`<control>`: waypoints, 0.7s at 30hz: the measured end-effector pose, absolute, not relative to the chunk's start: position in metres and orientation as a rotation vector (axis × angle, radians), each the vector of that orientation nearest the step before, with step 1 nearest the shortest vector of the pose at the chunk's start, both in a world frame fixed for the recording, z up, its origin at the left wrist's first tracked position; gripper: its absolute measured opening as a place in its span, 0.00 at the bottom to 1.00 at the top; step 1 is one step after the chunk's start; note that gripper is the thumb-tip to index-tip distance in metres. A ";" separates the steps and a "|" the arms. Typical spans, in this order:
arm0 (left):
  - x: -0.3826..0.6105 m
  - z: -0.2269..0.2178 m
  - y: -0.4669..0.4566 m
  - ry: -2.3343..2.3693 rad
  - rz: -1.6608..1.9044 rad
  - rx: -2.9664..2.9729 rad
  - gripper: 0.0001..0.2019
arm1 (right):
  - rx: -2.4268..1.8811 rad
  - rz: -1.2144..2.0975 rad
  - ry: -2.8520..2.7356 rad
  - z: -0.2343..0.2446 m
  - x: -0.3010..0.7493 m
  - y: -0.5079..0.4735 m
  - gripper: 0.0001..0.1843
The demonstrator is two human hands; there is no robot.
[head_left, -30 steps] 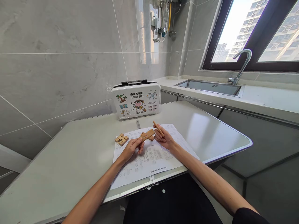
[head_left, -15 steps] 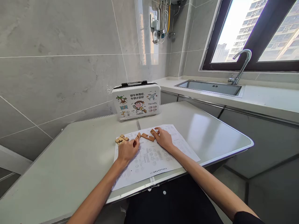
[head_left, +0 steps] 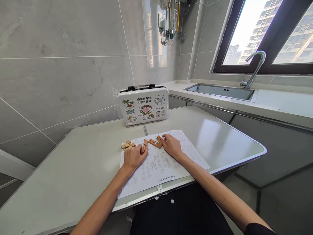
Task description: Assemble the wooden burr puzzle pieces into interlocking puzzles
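Observation:
My left hand [head_left: 134,157] lies palm down on the printed instruction sheet [head_left: 161,166], its fingers curled round a short wooden piece [head_left: 145,143]. My right hand [head_left: 172,145] rests on the sheet too, fingertips closed on the end of a wooden stick [head_left: 159,139]. Between the two hands a notched wooden bar [head_left: 154,143] lies flat on the paper. A small cluster of joined wooden blocks [head_left: 127,145] sits just left of my left hand, at the sheet's corner.
A white tin case [head_left: 143,105] with cartoon prints and a black handle stands at the back of the grey folding table [head_left: 73,169], against the tiled wall. To the right are a counter with a steel sink [head_left: 220,91], a tap [head_left: 254,67] and a window.
A second ago both hands held wooden pieces up above the sheet. They have come down, and the pieces now lie on the paper under my fingers. Little has moved in the last half second.

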State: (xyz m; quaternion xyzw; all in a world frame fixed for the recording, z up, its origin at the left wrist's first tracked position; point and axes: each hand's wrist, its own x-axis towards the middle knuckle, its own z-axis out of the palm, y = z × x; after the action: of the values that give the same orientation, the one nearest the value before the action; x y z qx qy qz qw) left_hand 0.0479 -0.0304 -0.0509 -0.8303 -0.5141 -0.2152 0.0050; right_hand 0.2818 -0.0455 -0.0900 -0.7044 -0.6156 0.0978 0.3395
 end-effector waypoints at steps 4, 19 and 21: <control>0.047 -0.052 -0.030 -1.591 -0.701 -2.579 0.16 | -1.818 0.237 -1.641 -0.089 0.281 -0.047 0.12; 0.025 -0.074 0.002 -1.682 -0.896 -2.441 0.19 | -1.497 0.321 -1.922 -0.080 0.274 -0.057 0.11; 0.024 -0.075 0.004 -1.690 -0.902 -2.464 0.15 | -1.464 0.320 -1.946 -0.079 0.273 -0.058 0.10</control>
State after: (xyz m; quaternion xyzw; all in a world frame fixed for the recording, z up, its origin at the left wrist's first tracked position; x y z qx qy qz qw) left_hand 0.0239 0.0041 -0.0746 -0.7894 -0.5416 -0.2889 0.0103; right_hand 0.2732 -0.0585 -0.0794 -0.5615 -0.7461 0.1228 0.3362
